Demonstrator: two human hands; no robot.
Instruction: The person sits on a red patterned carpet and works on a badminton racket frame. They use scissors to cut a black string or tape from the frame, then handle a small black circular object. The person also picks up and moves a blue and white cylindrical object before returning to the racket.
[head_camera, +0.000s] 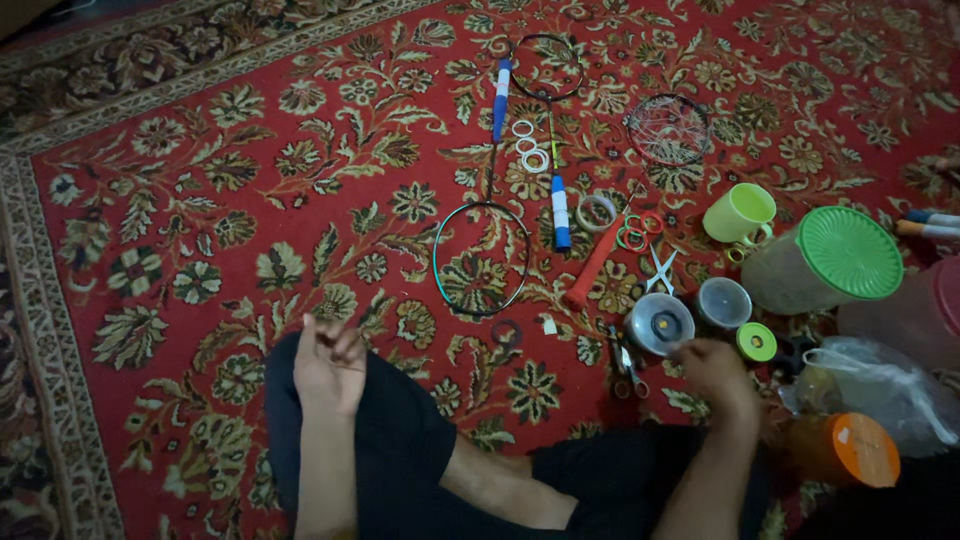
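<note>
Fingers (690, 352) of the right hand (715, 370) reach to the edge of a round grey spool (658, 323); contact is likely, but whether they grip it cannot be told. The left hand (328, 362) rests on the knee, fingers loosely curled, holding nothing visible. With the spool as landmark: pliers (625, 365) lie just left of and below it; a clear lidded tub (724, 302) sits just right; a small green-capped disc (757, 342) lies right and slightly below; scissors (658, 268) lie just above; an orange rod (592, 268) slants up and to the left. Further above lie coloured rings (632, 232), a tape roll (597, 212) and a green cup (740, 213); a green-lidded jar (825, 260) lies well to the right, an orange-lidded jar (845, 450) below right. Count: two racket frames (481, 258) with blue-and-white grips, one wire hoop (669, 129), three white rings (528, 146). A sound approach, by judgement, would be to pinch the spool's rim firmly so it does not roll on the carpet (200, 200).
</note>
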